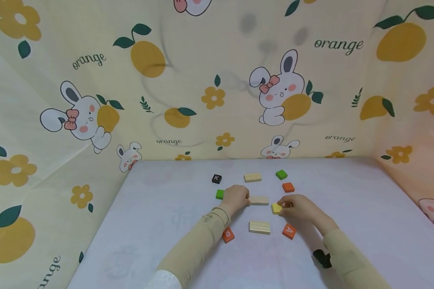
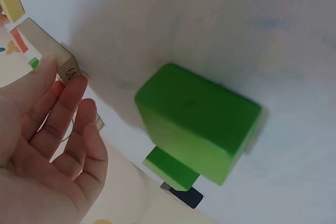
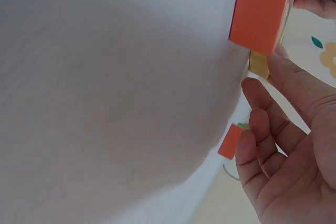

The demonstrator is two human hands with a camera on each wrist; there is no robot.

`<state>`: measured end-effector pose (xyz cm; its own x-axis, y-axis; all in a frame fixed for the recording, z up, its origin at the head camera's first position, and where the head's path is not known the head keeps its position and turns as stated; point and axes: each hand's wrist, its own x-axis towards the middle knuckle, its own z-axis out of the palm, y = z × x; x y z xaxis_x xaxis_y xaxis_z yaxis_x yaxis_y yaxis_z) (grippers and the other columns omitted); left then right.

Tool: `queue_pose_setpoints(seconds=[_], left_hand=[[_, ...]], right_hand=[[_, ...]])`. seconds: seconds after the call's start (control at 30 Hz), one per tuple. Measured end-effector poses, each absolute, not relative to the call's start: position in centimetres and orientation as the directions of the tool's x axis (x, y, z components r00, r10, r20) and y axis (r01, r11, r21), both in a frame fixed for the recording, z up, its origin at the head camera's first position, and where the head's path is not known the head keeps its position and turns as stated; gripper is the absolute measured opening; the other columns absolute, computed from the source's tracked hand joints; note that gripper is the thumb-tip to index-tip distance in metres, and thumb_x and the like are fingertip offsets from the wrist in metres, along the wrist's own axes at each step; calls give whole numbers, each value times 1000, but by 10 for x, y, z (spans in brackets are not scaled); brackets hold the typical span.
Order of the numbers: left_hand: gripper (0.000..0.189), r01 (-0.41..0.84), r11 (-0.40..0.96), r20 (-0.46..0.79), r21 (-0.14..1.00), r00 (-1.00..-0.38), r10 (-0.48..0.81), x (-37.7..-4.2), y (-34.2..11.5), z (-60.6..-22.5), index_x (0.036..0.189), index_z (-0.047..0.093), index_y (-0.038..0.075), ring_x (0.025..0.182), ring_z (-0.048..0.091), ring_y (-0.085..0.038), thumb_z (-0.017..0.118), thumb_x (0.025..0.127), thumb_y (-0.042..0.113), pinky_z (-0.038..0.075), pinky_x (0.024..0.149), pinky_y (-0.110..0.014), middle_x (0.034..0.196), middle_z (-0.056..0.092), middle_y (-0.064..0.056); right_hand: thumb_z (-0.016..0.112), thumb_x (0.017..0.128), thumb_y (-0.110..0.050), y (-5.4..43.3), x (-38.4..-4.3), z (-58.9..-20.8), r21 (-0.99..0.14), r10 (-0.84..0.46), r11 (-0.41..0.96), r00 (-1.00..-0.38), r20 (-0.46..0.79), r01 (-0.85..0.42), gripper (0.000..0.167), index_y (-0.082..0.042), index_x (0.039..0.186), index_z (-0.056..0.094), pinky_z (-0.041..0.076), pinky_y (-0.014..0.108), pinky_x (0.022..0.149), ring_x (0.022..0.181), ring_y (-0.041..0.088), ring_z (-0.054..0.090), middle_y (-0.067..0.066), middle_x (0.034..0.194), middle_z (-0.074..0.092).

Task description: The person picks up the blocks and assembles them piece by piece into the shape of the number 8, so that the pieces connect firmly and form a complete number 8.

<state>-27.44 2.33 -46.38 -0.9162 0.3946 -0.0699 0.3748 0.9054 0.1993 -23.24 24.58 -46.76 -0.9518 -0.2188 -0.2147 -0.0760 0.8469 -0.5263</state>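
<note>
At the middle of the table, my left hand (image 1: 236, 198) pinches the left end of a pale wooden block (image 1: 259, 200) between thumb and fingers. That wooden block (image 2: 50, 45) shows a marked end face beside the fingertips in the left wrist view. My right hand (image 1: 299, 207) holds a small yellow block (image 1: 276, 208) by its right side, just off the wooden block's right end. Part of the yellow block (image 3: 259, 64) shows between thumb and forefinger in the right wrist view. A green block (image 1: 220, 194) lies beside my left hand, partly hidden by it.
Wooden blocks lie behind (image 1: 252, 178) and in front (image 1: 259, 227) of the middle one. Around them are a black K block (image 1: 216, 179), a green block (image 1: 281, 174), an orange block (image 1: 288, 187), an orange A block (image 1: 289, 231) and an orange R block (image 1: 228, 235).
</note>
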Motion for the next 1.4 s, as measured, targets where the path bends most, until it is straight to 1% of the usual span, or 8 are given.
queue_pose_setpoints(seconds=[0.37, 0.53, 0.7, 0.83, 0.97, 1.1, 1.4], left_hand=[[15, 382, 903, -64, 197, -914, 400, -277, 24, -465, 78, 69, 18, 64, 48, -6, 70, 81, 33, 37, 54, -21, 75, 64, 8], [15, 379, 902, -61, 204, -915, 398, -276, 24, -464, 78, 69, 18, 64, 48, -6, 71, 81, 32, 37, 55, -21, 75, 65, 8], [14, 383, 901, -60, 203, -914, 402, -274, 23, -461, 79, 70, 17, 64, 50, -6, 71, 81, 31, 39, 55, -20, 75, 66, 7], [14, 384, 903, -71, 194, -912, 403, -274, 23, -462, 81, 71, 17, 65, 52, -6, 71, 81, 31, 41, 56, -21, 77, 67, 6], [15, 381, 905, -77, 190, -913, 400, -274, 24, -463, 82, 71, 17, 66, 54, -7, 70, 81, 32, 42, 57, -21, 78, 67, 6], [15, 381, 906, -72, 185, -914, 400, -274, 23, -464, 83, 71, 17, 65, 52, -7, 70, 81, 32, 42, 56, -21, 77, 67, 7], [14, 383, 902, -64, 197, -913, 402, -275, 22, -467, 85, 72, 17, 64, 51, -6, 70, 81, 31, 41, 55, -20, 78, 67, 7]], right_hand=[[73, 78, -18, 239, -234, -465, -503, -244, 857, -950, -197, -116, 27, -10, 104, 68, 43, 27, 66, 74, 14, 49, 0, 81, 59], [72, 79, -18, 237, -234, -464, -491, -239, 864, -948, -208, -110, 29, -10, 106, 68, 45, 28, 68, 74, 15, 50, 1, 82, 60], [70, 82, -18, 233, -232, -460, -454, -233, 885, -945, -229, -108, 28, -10, 109, 67, 47, 31, 70, 75, 15, 51, 1, 85, 62], [67, 83, -15, 228, -230, -457, -439, -235, 891, -943, -236, -113, 27, -8, 108, 66, 48, 32, 69, 73, 15, 51, 2, 85, 62], [66, 83, -13, 225, -230, -456, -427, -243, 896, -941, -235, -125, 26, -6, 108, 64, 48, 31, 67, 72, 15, 51, 2, 84, 62], [66, 82, -13, 225, -231, -456, -415, -257, 898, -940, -226, -146, 25, -6, 106, 64, 49, 32, 68, 73, 15, 51, 3, 84, 62], [67, 81, -12, 226, -231, -455, -419, -281, 892, -935, -216, -171, 27, -6, 107, 63, 48, 33, 69, 74, 16, 51, 2, 84, 61]])
